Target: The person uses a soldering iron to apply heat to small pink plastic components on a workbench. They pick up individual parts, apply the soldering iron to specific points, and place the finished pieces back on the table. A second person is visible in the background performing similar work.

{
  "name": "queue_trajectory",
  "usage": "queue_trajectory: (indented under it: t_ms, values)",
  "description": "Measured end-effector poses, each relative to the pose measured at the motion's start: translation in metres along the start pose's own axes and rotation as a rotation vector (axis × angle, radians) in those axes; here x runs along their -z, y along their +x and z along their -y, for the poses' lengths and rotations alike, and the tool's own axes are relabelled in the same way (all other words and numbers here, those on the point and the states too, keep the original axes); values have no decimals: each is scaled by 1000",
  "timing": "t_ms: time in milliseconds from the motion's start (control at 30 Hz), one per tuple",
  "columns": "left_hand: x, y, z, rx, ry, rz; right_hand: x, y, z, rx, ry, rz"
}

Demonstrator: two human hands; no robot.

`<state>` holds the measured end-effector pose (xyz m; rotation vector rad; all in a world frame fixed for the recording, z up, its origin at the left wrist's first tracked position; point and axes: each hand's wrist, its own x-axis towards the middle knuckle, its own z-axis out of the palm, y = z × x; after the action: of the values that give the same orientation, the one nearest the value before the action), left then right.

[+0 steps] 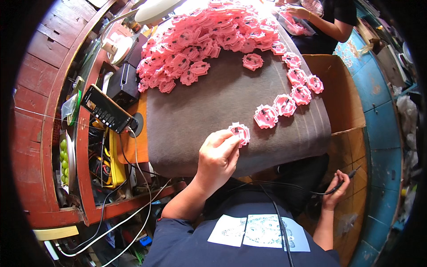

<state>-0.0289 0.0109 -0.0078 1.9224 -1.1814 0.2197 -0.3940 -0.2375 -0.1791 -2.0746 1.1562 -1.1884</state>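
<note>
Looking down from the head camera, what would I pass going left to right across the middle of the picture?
Bunch of green grapes → black phone → left hand pinching a pink part → row of pink parts → cardboard box → right hand holding a black corded tool.

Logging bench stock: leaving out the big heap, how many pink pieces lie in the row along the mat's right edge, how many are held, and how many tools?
Pink pieces in the row: 6
Pink piece in the left hand: 1
Corded black tool in the right hand: 1
Total: 8
</note>
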Motion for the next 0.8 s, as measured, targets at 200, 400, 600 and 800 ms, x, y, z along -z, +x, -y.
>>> queue_trajectory:
  t_ms: [200,400,600,800]
  values:
    - [0,-1,1,-24,23,-28,-38,-48,-12,-33,-110,182]
    - [0,-4,3,-12,35,-17,-56,-52,-18,31,-203,184]
    - [-1,-5,2,-4,44,-18,-58,-53,-26,64,-174,162]
    - [-4,-6,1,10,82,-31,-59,-53,-28,60,-160,148]
